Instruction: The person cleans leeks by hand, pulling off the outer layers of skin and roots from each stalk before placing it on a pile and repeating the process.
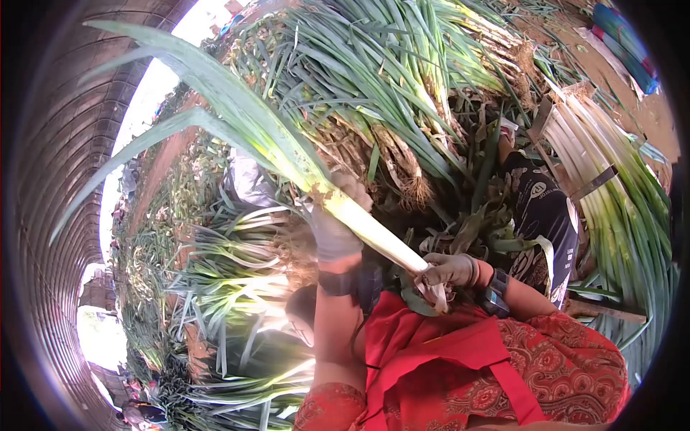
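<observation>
A long leek [370, 226] slants across the view, its green leaves at the upper left and its white root end at the lower right. My left hand [338, 219], in a pale glove, is wrapped round the leek where the leaves begin. My right hand [449, 271], also gloved, is closed at the white root end, above my red apron [431, 345]. Loose brownish peel hangs below its fingers. Dark bands circle both wrists.
Piles of leeks [359, 50] with roots lie ahead, and more leeks [244, 287] lie at the left. A taped bundle of whitish leeks [604, 172] is at the right, near a wooden bar [604, 310]. A blue roll [625, 47] lies at the upper right.
</observation>
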### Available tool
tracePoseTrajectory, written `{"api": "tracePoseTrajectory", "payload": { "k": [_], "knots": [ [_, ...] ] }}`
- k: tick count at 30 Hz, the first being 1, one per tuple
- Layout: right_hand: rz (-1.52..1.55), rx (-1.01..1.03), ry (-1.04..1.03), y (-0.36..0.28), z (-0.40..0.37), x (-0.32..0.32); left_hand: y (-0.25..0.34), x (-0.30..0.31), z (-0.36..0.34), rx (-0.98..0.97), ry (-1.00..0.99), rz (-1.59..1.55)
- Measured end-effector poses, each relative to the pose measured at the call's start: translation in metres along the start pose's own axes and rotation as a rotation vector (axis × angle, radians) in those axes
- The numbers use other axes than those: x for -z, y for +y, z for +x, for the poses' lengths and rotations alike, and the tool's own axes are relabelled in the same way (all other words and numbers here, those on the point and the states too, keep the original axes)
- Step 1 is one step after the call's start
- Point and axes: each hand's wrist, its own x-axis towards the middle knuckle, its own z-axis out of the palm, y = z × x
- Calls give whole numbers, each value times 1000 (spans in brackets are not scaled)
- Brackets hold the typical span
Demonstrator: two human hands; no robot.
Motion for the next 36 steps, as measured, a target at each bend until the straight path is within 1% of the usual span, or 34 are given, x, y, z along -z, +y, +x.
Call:
{"api": "tracePoseTrajectory", "payload": {
  "k": [3, 4, 6, 8, 9, 10, 11, 12, 14, 15, 16, 17, 20, 22, 23, 25, 26, 27, 29, 31, 33, 34, 36],
  "knots": [
    [-55, -54, -75, -3, 0, -2, 7, -8, -6, 320, -3, -104],
    [-58, -71, -90, -2, 1, -1, 8, 3, -6, 393, -166, -17],
    [-60, -105, -119, 0, 0, -2, -29, 38, -18, -41, -323, 653],
    [-258, -32, -31, -11, 1, -12, -53, 47, -40, -70, -377, 1289],
    [-359, 6, 14, -18, 1, -19, -70, 69, -47, 381, -220, 1095],
    [-394, 61, 93, -23, 0, -25, -87, 90, -54, 769, 33, 909],
    [-396, 93, 161, -32, -3, -34, -90, 109, -56, 299, -218, 1288],
    [-397, 127, 232, -44, -5, -44, -93, 127, -58, -273, -257, 1728],
    [-417, 191, 339, -49, -9, -44, -28, 71, -49, 21, 295, 1608],
    [-546, 260, 365, -48, -8, -36, -7, 43, -43, -86, 423, 1345],
    [-780, 310, 459, -52, -9, -36, 14, 15, -37, -222, 520, 1078],
    [-1016, 361, 548, -55, -9, -36, 26, -12, -34, -478, 532, 585],
    [-1566, 557, 736, -35, -2, -15, 63, -2, -22, -482, 228, 358],
    [-1610, 587, 811, -33, 1, -15, 67, 6, -18, -549, 283, 876],
    [-1633, 602, 850, -34, 3, -15, 68, 7, -17, -511, 291, 884],
    [-876, 355, 496, -49, 4, -22, 71, 7, -15, -433, 306, 903],
    [-494, 225, 317, -54, 3, -24, 68, 10, -15, -371, 340, 729],
    [-517, 10, 228, -44, -3, -3, 65, 16, -17, -307, 373, 554],
    [-617, 293, 324, -23, 3, -5, 59, 49, -15, -259, 346, 567],
    [-815, 347, 434, -9, 7, -3, 51, 19, -7, -227, 443, 530],
    [-1002, 422, 541, -10, 9, -6, 50, 23, -13, -301, 189, 463],
    [-1091, 463, 588, -20, 10, -13, 46, 19, -11, -307, 269, 486],
    [-1312, 521, 731, -19, 12, -7, 38, 1, -6, -330, 425, 526]
  ]
}}
